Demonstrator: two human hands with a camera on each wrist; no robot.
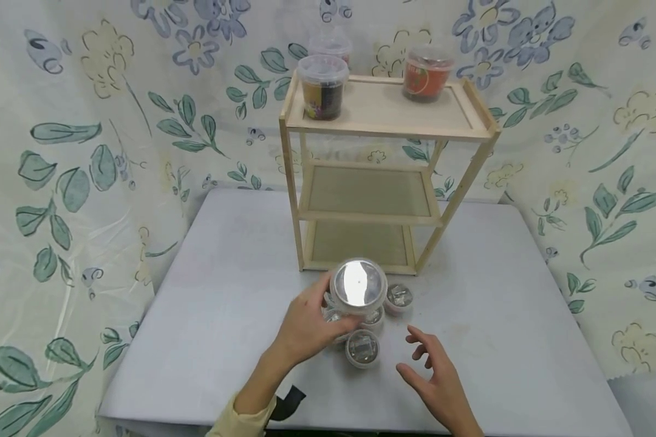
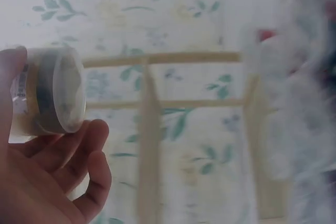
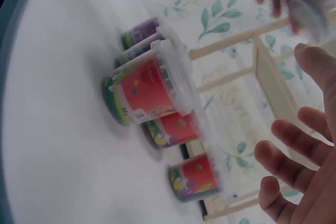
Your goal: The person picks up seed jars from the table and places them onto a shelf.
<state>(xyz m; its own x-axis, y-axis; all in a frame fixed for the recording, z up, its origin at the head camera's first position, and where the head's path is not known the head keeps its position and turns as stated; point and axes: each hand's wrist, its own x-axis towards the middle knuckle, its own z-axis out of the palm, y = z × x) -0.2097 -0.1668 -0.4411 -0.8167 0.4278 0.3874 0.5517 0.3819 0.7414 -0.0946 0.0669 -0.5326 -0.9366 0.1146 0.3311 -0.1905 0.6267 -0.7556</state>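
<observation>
Head view shows you a grey tabletop (image 1: 224, 291) ringed by a flowered curtain (image 1: 76, 158), and on its far half a wooden rack (image 1: 385, 121) with three shelves. On the rack's top shelf stand three lidded tubs: a dark one (image 1: 322, 87) at the front left, a pale one (image 1: 330, 45) behind it and a red one (image 1: 426, 73) to the right.

Just in front of the rack's foot, your left hand (image 1: 311, 325) grips a clear-lidded tub (image 1: 358, 286), fingers curled round its side and holding it above a cluster of tubs (image 1: 379, 328) that stand on the tabletop. In the left wrist view you see that tub (image 2: 50, 90) lying sideways between thumb and fingers, with the rack's blurred rails behind it.

Your right hand (image 1: 440, 379) hovers open near the tabletop, just right of the cluster, fingers spread and touching nothing. From the right wrist view its fingers (image 3: 286, 161) stand apart from the red-labelled tubs (image 3: 152, 90).
</observation>
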